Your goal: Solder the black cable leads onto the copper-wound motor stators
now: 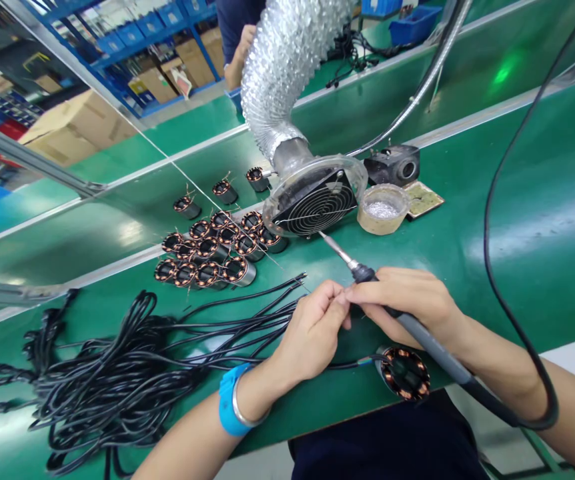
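At six o'clock on the green surface (pixel 517 200): left hand (pixel 312 330) pinching a black lead, right hand (pixel 410 300) gripping soldering iron (pixel 367 273), tip toward twelve; stator (pixel 406 373) at the edge; risk judged: hot barrel so near fingertips may burn them.

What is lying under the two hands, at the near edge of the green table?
A motor stator with copper windings lies there, a black cable joined to it. The left hand covers what its fingers pinch.
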`<state>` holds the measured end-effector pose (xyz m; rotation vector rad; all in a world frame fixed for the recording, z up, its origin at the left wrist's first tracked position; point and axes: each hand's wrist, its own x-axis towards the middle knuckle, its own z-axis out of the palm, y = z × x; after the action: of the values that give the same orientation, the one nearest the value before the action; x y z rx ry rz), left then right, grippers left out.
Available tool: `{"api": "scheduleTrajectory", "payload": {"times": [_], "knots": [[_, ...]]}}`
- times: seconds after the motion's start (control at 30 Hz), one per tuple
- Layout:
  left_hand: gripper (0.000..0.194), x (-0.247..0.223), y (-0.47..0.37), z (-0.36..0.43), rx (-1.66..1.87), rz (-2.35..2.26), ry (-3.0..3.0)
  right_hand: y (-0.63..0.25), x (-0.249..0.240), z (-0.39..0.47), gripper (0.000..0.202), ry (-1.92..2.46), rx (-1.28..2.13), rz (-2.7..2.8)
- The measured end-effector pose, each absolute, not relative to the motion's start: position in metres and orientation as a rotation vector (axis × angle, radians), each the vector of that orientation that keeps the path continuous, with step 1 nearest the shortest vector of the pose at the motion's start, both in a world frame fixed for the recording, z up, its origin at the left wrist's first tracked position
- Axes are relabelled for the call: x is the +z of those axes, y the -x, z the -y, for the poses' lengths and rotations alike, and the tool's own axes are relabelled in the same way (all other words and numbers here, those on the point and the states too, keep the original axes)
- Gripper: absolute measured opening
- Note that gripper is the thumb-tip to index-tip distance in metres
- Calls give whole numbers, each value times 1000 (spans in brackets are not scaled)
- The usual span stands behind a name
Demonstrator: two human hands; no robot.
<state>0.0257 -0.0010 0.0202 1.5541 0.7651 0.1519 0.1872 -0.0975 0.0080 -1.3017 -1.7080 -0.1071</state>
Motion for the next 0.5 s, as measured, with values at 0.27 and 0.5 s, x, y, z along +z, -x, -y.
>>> {"api": "scheduleTrajectory", "payload": {"times": [0.27, 0.5], "knots": [[17, 35, -26, -10, 117, -580, -2098, -189, 4, 109, 27, 1364, -50, 1604], [25, 31, -25, -7, 58, -518, -1844, -174, -2, 103, 23, 1362, -169, 1630]]}}
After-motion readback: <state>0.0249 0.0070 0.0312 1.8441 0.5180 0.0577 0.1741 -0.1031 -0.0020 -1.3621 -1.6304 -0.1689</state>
